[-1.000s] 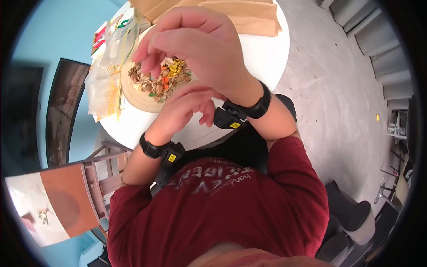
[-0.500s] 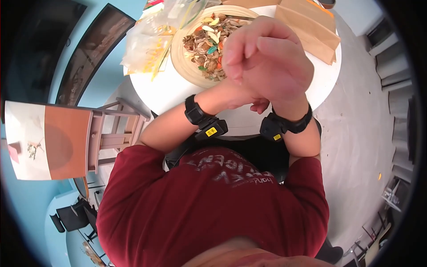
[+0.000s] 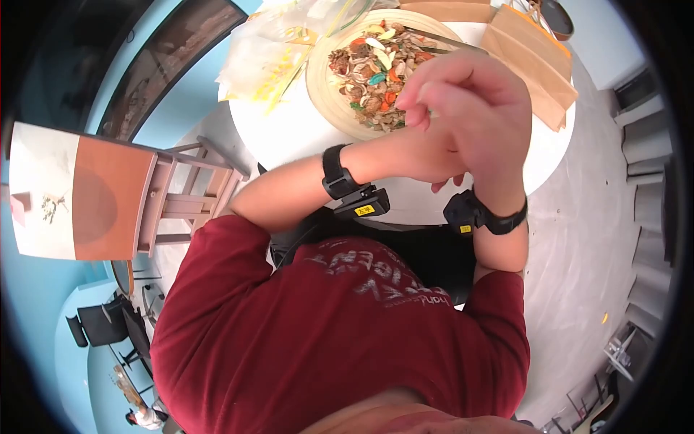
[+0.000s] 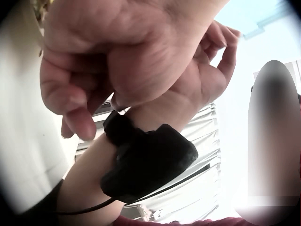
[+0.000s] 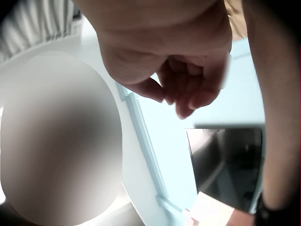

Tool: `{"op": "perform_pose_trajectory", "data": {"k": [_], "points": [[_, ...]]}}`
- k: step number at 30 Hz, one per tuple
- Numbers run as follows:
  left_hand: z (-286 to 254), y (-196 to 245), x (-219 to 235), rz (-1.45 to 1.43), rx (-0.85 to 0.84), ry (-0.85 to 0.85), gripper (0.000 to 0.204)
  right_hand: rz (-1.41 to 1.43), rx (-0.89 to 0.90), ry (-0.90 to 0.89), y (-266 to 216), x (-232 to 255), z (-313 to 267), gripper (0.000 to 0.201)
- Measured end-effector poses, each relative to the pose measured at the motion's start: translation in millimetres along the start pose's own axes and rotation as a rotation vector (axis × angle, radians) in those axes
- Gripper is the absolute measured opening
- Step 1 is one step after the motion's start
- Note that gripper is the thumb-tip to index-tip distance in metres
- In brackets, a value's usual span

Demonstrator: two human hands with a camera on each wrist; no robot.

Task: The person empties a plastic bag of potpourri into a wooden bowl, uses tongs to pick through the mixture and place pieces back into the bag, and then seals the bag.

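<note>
In the head view, my right hand (image 3: 481, 108) is raised over the table, fingers loosely bent and holding nothing. My left hand (image 3: 434, 155) crosses beneath it at the right wrist, partly hidden. The left wrist view shows the left hand (image 4: 113, 52) with bent fingers around no object and the right hand (image 4: 202, 80) behind. In the right wrist view, the right hand (image 5: 174, 56) hangs with curved fingers beside the left forearm (image 5: 275, 108). Both wrists wear black straps with small devices. Whether the hands touch, I cannot tell.
A round wooden board (image 3: 325, 101) holds mixed dried pieces (image 3: 365, 76) on the white table (image 3: 271, 141). Clear plastic packaging (image 3: 260, 65) lies left of it, and a brown paper bag (image 3: 531, 65) right. A wooden chair (image 3: 191, 192) stands at left.
The head view has shifted, so the board appears farther right. From side by side, my hands have come to cross at the wrists, the right above the left.
</note>
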State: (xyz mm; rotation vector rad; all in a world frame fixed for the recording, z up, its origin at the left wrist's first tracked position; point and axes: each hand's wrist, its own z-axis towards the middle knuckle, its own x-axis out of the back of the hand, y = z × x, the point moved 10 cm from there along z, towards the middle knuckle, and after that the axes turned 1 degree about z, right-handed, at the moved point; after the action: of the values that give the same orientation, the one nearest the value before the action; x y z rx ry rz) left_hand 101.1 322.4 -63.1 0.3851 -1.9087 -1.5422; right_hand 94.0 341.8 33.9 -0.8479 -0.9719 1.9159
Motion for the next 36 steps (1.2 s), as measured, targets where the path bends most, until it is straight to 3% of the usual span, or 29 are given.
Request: {"op": "perform_pose_trajectory", "data": {"k": [3,4,7,8,20,23,25,36], "points": [[-7.7,-3.4,14.7,0.095,-0.055,0.028,0.010,-0.632,0.276,-0.222,-23.5,-29.6,-5.4,0.010],[-11.1,-4.0,21.0,0.110,-0.063,0.034,0.011,-0.731,0.378,-0.324,-24.6,-40.9,-9.7,0.022],[-19.1,-6.7,31.4,0.140,-0.073,0.052,0.011,-0.833,0.467,-0.415,-17.7,-57.8,-16.1,0.023],[-19.0,-8.3,33.9,0.147,-0.077,0.057,0.011,-0.859,0.384,-0.461,-13.1,-61.6,-17.6,0.027],[-18.9,-4.1,45.6,0.195,-0.109,0.050,0.014,-0.928,0.370,-0.458,-8.2,-70.4,-19.0,0.040],[-16.6,-3.0,45.5,0.198,-0.114,0.042,0.014,-0.967,0.343,-0.267,-15.7,-76.0,-14.8,0.051],[-21.4,-3.1,44.1,0.206,-0.115,0.041,0.015,-1.035,0.400,-0.252,-14.5,-86.6,-17.9,0.055],[-12.1,2.0,45.4,0.227,-0.141,0.017,0.017,-1.000,0.385,-0.161,-8.2,-75.2,-16.4,0.044]]}}
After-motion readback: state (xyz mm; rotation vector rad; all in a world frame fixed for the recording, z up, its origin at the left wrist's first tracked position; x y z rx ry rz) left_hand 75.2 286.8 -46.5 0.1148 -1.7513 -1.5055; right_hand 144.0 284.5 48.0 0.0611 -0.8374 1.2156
